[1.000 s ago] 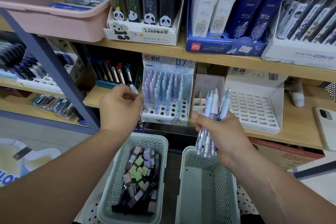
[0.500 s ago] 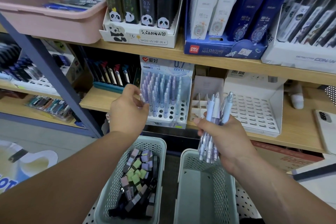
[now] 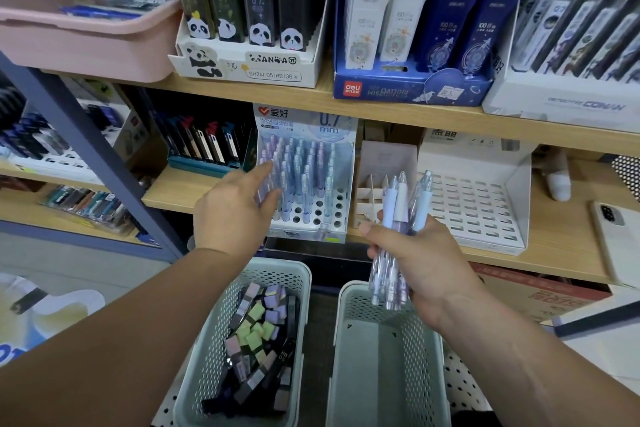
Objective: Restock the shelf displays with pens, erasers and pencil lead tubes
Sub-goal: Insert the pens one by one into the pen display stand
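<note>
My left hand (image 3: 232,215) reaches with straight fingers into the left side of the 0.7 mm pen display (image 3: 341,184), touching the pens standing there. I cannot see a pen pinched in it. My right hand (image 3: 429,263) grips a bunch of pastel pens (image 3: 398,204) upright, in front of the shelf edge and above the right-hand basket (image 3: 377,360), which holds nothing. The left-hand basket (image 3: 211,357) below my left arm holds several small lead tubes (image 3: 259,329) in purple, green and black.
A white perforated display tray (image 3: 478,204) stands right of the pens, and a phone (image 3: 620,239) lies at the far right. On the shelf above are a panda lead-tube box (image 3: 249,59), a blue deli box (image 3: 412,87) and a pink bin (image 3: 86,42).
My left hand has moved forward to the pen display and its fingers have straightened; the pen it pinched is no longer seen in it. My right hand has kept its bunch, almost still.
</note>
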Demonstrator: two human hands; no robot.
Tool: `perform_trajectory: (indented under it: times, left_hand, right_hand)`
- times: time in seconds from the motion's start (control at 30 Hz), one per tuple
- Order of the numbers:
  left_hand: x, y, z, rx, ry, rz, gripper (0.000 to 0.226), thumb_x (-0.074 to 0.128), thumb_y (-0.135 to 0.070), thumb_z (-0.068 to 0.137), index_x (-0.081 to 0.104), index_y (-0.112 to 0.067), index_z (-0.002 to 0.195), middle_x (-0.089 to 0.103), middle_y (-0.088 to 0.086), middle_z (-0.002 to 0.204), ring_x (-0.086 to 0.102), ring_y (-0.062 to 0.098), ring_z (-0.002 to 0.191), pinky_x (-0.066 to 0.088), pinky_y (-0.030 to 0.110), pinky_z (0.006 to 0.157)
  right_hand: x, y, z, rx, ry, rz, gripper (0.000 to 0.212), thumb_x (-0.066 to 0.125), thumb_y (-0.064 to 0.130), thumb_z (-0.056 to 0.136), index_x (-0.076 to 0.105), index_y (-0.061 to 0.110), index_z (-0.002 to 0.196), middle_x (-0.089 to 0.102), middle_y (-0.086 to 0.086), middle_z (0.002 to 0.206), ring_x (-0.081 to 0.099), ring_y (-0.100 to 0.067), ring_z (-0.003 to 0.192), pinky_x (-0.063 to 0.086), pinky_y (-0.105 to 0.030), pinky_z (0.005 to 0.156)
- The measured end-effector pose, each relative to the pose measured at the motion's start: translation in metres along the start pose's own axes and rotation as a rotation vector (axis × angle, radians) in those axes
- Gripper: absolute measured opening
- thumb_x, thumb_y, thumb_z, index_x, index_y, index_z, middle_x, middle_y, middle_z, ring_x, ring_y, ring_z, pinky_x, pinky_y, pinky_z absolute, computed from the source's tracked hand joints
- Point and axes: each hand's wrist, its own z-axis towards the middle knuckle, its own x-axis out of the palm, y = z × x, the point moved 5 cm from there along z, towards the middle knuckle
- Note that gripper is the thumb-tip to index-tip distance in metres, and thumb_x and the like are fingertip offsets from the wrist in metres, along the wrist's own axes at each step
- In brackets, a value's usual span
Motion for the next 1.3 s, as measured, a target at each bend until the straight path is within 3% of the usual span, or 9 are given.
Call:
perform_trajectory:
  times: [0.23,0.37,0.47,0.53,0.67,0.77,0.9,1.1,1.3]
  left_hand:
    - [-0.011,-0.004,-0.001,-0.063,0.056,-0.084,0.058,0.062,-0.021,0.089,0.047,-0.027,0.145,0.044,-0.006,0.073,0.047,0.021,0.063,0.036,0.031,0.059]
    - [-0.03,-0.039,-0.01,-0.166,0.091,-0.467,0.019,0.067,-0.027,0.09,0.062,-0.026,0.108,0.056,-0.002,0.071,0.054,0.015,0.062,0.044,0.032,0.059]
    - [-0.021,-0.072,-0.033,-0.322,0.406,-0.787,0.01,0.074,-0.035,0.086,0.071,-0.025,0.086,0.067,0.003,0.08,0.062,0.019,0.065,0.053,0.032,0.061]
    - [-0.012,-0.081,-0.048,-0.413,0.509,-0.892,0.012,0.078,-0.027,0.084,0.07,-0.018,0.083,0.069,0.006,0.081,0.065,0.016,0.064,0.054,0.029,0.06]
    - [-0.004,-0.08,-0.055,-0.555,0.521,-1.011,0.013,0.075,-0.012,0.087,0.067,-0.002,0.085,0.063,0.007,0.066,0.058,0.008,0.05,0.045,0.018,0.047]
    - [-0.004,-0.074,-0.053,-0.631,0.521,-1.083,0.012,0.071,-0.013,0.09,0.066,-0.004,0.084,0.061,0.0,0.061,0.057,0.009,0.053,0.045,0.022,0.05]
    - [-0.005,-0.06,-0.045,-0.736,0.448,-1.173,0.013,0.063,-0.014,0.097,0.066,-0.002,0.094,0.071,0.01,0.078,0.066,0.019,0.069,0.052,0.028,0.06]
    - [-0.013,-0.042,-0.038,-0.857,0.246,-1.336,0.008,0.058,-0.01,0.099,0.064,-0.005,0.096,0.07,0.008,0.081,0.072,0.022,0.076,0.06,0.031,0.071]
    - [-0.011,-0.025,-0.039,-0.89,0.376,-1.257,0.004,0.062,-0.002,0.09,0.058,-0.004,0.09,0.074,0.019,0.086,0.075,0.03,0.082,0.059,0.033,0.064]
  right_hand:
    - [0.011,0.006,-0.006,0.047,0.145,0.1,0.032,0.083,0.015,0.079,0.07,0.011,0.107,0.075,0.001,0.078,0.068,-0.012,0.065,0.055,-0.025,0.058]
    - [0.02,0.007,-0.011,0.008,0.231,0.036,0.029,0.085,0.013,0.074,0.07,0.013,0.099,0.07,-0.001,0.076,0.065,-0.016,0.066,0.055,-0.03,0.066]
    - [0.029,0.005,-0.017,-0.061,0.271,-0.061,0.027,0.085,0.011,0.076,0.073,0.019,0.099,0.077,-0.005,0.089,0.073,-0.024,0.082,0.059,-0.032,0.075]
    - [0.036,0.002,-0.021,-0.088,0.297,-0.091,0.031,0.081,0.004,0.078,0.074,0.02,0.104,0.078,-0.005,0.094,0.074,-0.019,0.086,0.059,-0.031,0.076]
    - [0.036,-0.002,-0.023,-0.08,0.28,-0.086,0.031,0.083,0.004,0.077,0.074,0.019,0.104,0.079,-0.001,0.094,0.074,-0.011,0.086,0.055,-0.022,0.072]
    - [0.035,-0.001,-0.021,-0.041,0.272,-0.042,0.029,0.084,0.009,0.077,0.075,0.016,0.104,0.079,-0.002,0.091,0.075,-0.012,0.083,0.055,-0.023,0.072]
    - [0.027,-0.004,-0.012,0.058,0.187,0.022,0.041,0.086,0.022,0.075,0.073,0.008,0.11,0.079,-0.008,0.095,0.075,-0.022,0.089,0.055,-0.033,0.077]
    - [0.021,-0.004,-0.005,0.13,0.133,0.08,0.031,0.079,0.013,0.084,0.068,0.01,0.113,0.079,-0.003,0.092,0.076,-0.018,0.078,0.049,-0.027,0.063]
    - [0.017,-0.004,-0.001,0.109,0.027,0.137,0.035,0.08,0.008,0.082,0.066,0.007,0.115,0.077,-0.005,0.088,0.072,-0.014,0.068,0.051,-0.026,0.061]
